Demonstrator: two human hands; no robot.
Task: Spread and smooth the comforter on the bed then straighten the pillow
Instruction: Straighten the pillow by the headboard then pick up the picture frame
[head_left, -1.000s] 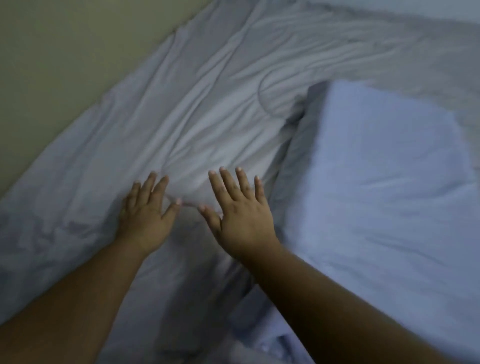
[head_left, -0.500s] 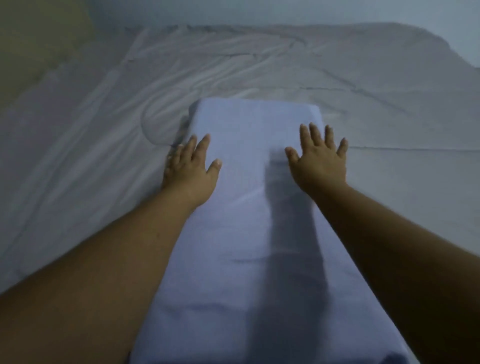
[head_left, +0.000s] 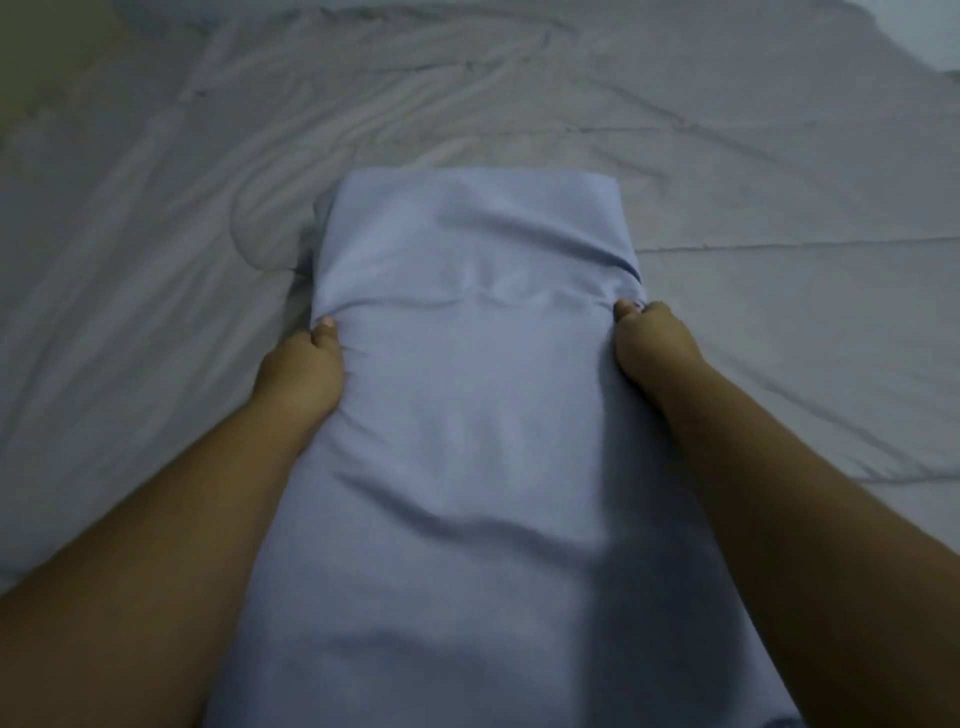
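Comforter (head_left: 779, 156), pillow (head_left: 478, 389) btwn hands (head_left: 301, 371) (head_left: 654, 345)

The bed (head_left: 810, 171) is covered by a pale grey comforter (head_left: 171, 291), which is creased in long folds toward the far side (flatter on the right). A light blue pillow (head_left: 467, 415) lies lengthwise on the comforter, its far end squared and its middle puckered across.
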